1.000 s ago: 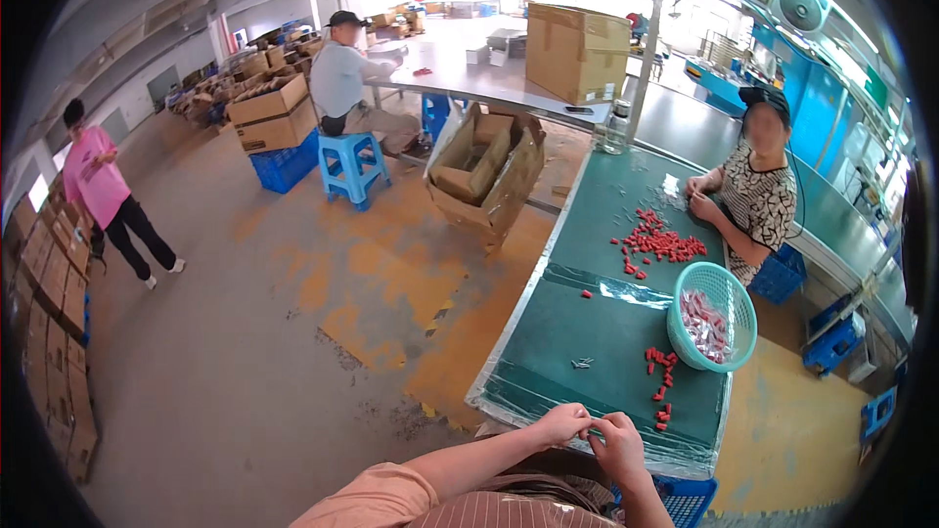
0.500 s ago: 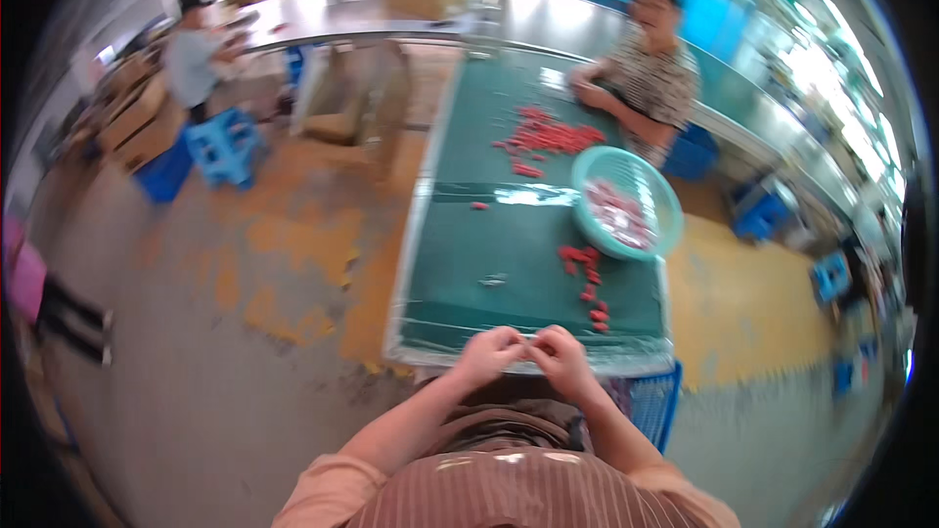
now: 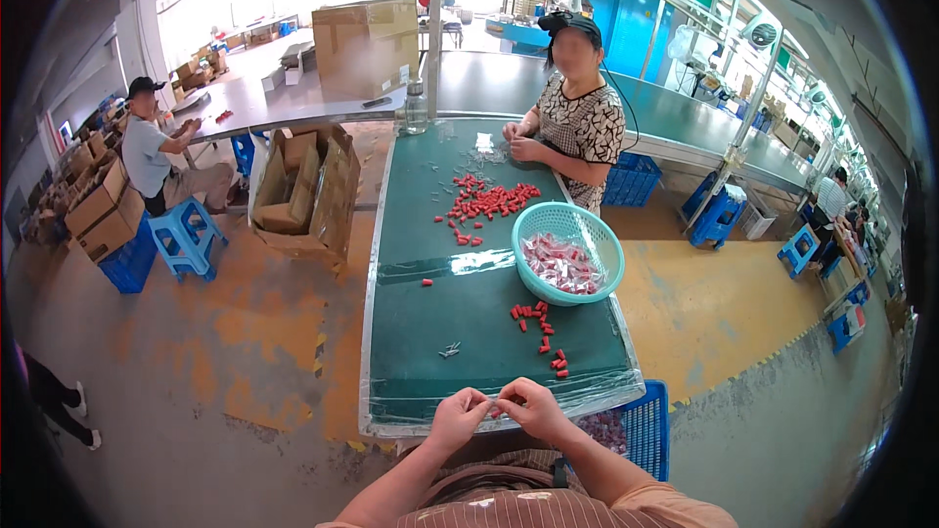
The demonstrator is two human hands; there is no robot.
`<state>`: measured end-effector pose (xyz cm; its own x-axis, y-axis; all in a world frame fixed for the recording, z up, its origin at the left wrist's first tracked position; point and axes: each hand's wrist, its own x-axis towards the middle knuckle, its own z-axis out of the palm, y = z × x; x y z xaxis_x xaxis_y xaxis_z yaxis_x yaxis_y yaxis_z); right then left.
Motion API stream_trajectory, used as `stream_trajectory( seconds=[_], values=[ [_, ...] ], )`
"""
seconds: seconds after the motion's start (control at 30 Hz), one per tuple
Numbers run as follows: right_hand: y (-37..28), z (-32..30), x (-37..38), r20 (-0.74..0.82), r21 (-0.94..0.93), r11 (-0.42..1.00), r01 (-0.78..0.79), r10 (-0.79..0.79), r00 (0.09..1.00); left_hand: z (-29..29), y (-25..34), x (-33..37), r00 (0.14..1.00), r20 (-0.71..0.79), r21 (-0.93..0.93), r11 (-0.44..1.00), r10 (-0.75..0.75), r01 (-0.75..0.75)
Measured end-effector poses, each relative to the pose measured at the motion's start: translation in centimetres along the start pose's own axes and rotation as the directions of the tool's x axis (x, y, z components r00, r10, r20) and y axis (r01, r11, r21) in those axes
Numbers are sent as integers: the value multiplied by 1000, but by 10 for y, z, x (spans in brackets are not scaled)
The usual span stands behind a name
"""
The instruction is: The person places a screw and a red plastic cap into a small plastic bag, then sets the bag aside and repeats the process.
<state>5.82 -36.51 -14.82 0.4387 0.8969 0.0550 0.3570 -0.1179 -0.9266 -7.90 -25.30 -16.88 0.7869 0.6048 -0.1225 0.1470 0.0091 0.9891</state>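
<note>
At the near edge of the green-topped table, my left hand and my right hand meet with fingertips pinched together. Between them shows a small reddish piece, mostly hidden by the fingers; its exact kind cannot be made out. Just beyond my right hand lies a short trail of small red cylinders. A few thin silvery pins rest beyond my left hand. The turquoise plastic basket holds many clear packets with red pieces inside.
A larger heap of red cylinders lies farther up the table. A co-worker stands at its far right side. A blue crate is below the near right corner. An open carton and blue stool stand to the left.
The view has tilted up and sharpened, so the table and co-worker sit farther left and lower. My hands stay pinched together at the table's near edge.
</note>
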Motion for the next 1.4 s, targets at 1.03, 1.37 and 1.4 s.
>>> stream_trajectory(
  seconds=[1.03, 1.37, 1.4],
  values=[
    [-38, -8, 28, -2, 343, 939, 31, -32, 999, 0, 52, 8, 998, -58, -408, 912, 31, -52],
    [-44, -17, 10, -3, 418, 908, -23, 27, 1000, 7, 53, -3, 1000, -8, -399, 917, -3, -1],
    [-46, -22, 7, -20, 348, 936, -48, 58, 998, 10, 50, -1, 998, 19, -375, 925, -58, 61]
  ],
)
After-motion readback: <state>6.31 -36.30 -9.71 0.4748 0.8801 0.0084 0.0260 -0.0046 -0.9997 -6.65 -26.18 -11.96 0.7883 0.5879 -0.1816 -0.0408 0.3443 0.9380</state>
